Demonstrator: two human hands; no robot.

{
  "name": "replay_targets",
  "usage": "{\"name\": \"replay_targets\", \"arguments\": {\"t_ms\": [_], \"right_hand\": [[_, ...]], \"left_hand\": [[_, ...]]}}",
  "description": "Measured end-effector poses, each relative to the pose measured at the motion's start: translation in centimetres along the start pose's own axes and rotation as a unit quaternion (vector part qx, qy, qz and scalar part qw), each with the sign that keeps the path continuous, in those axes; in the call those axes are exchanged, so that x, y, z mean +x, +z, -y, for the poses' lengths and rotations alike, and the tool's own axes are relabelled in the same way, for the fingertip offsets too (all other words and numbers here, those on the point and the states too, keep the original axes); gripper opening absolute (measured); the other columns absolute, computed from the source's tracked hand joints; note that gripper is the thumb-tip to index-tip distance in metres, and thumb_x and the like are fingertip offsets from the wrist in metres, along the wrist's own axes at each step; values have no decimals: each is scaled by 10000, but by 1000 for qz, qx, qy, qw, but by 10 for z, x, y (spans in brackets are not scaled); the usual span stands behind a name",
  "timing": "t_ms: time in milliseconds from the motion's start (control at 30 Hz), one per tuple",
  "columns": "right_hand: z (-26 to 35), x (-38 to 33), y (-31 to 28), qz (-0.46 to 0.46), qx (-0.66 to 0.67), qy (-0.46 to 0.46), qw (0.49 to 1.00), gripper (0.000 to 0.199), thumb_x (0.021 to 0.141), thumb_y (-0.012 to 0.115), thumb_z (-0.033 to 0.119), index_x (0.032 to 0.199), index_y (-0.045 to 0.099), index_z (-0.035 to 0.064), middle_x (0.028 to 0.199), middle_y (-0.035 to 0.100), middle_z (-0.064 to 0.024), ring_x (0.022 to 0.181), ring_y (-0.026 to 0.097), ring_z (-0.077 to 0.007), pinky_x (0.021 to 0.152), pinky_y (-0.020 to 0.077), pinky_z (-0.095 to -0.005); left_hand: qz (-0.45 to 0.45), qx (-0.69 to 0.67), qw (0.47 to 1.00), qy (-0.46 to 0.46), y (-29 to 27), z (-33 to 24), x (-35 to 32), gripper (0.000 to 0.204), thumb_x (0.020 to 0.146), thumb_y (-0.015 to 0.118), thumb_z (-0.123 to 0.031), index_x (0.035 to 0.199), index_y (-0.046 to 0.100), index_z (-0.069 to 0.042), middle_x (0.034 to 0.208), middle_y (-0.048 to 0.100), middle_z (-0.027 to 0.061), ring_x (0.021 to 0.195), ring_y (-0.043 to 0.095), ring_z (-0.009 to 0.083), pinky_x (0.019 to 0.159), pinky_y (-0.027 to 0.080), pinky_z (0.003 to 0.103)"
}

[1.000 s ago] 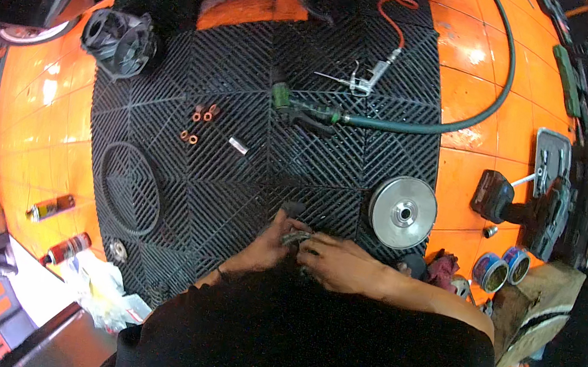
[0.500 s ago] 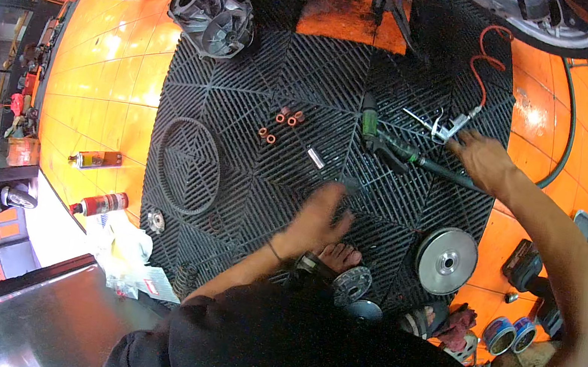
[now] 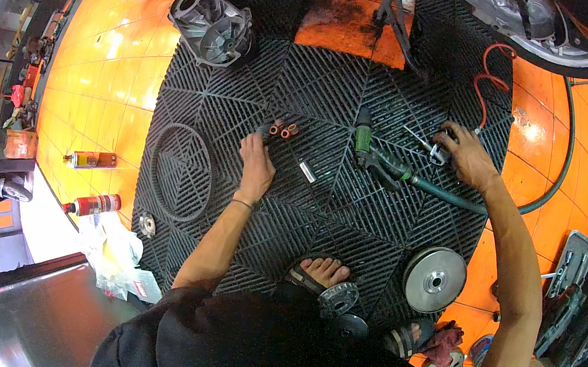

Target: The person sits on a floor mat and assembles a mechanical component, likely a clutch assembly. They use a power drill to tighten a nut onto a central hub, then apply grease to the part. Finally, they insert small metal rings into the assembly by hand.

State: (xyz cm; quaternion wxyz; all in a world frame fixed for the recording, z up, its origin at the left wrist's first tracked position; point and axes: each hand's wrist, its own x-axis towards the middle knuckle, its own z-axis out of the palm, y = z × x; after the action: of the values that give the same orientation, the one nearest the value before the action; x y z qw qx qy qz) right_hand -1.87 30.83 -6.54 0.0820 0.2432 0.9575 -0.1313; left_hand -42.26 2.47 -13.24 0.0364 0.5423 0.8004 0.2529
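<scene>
nearest the person, a bare foot in a sandal (image 3: 322, 273) rested on the black grid floor mat (image 3: 337, 99), w/ a round metal pulley disc (image 3: 435, 280) just to its right. further out, the left hand (image 3: 257, 165) lay flat-ish on the mat, fingers loosely together, tips reaching at a small cluster of orange-capped rollers (image 3: 283, 130); not yet pinching any. a small metal sleeve (image 3: 307, 171) lay between the hands. the right hand (image 3: 465, 154) was stretched out farther, fingers curled around a small metal air tool (image 3: 437, 153) by the red coiled hose (image 3: 488, 79); grip looked closed, though partly hidden. a green-handled tool (image 3: 374, 157) w/ a dark hose lay beside it. judged step: gathering parts & tool. next move prob. calls for a fine pinch on the rollers.
</scene>
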Motion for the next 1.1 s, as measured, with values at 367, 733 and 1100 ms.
{"name": "replay_targets", "arguments": {"t_ms": [367,733,1100], "right_hand": [[27,8,-18,-139,42,90,985,617,650,675,-22,1229,535,141,1241,496,-192,1234,468,-422,1072,351,-543],[23,-3,-5,-91,84,141,982,664,655,732,28,1278,558,177,1365,478,-214,1343,419,-391,1154,270,-565],[32,-11,-36,-139,132,117,974,622,638,684,-6,1231,570,147,1235,534,-179,1236,477,-396,1085,337,-533]], "left_hand": [[-233,-218,938,-140,17,13,59,246,1019,403,-68,1230,460,45,800,546,157,741,553,275,710,460,383],[13,100,986,132,23,-52,79,363,915,626,-262,1109,507,20,1058,553,213,1007,525,369,841,417,476],[-98,-14,994,48,38,-21,77,165,930,590,-159,993,519,-25,715,614,198,622,627,388,551,498,477]]}}
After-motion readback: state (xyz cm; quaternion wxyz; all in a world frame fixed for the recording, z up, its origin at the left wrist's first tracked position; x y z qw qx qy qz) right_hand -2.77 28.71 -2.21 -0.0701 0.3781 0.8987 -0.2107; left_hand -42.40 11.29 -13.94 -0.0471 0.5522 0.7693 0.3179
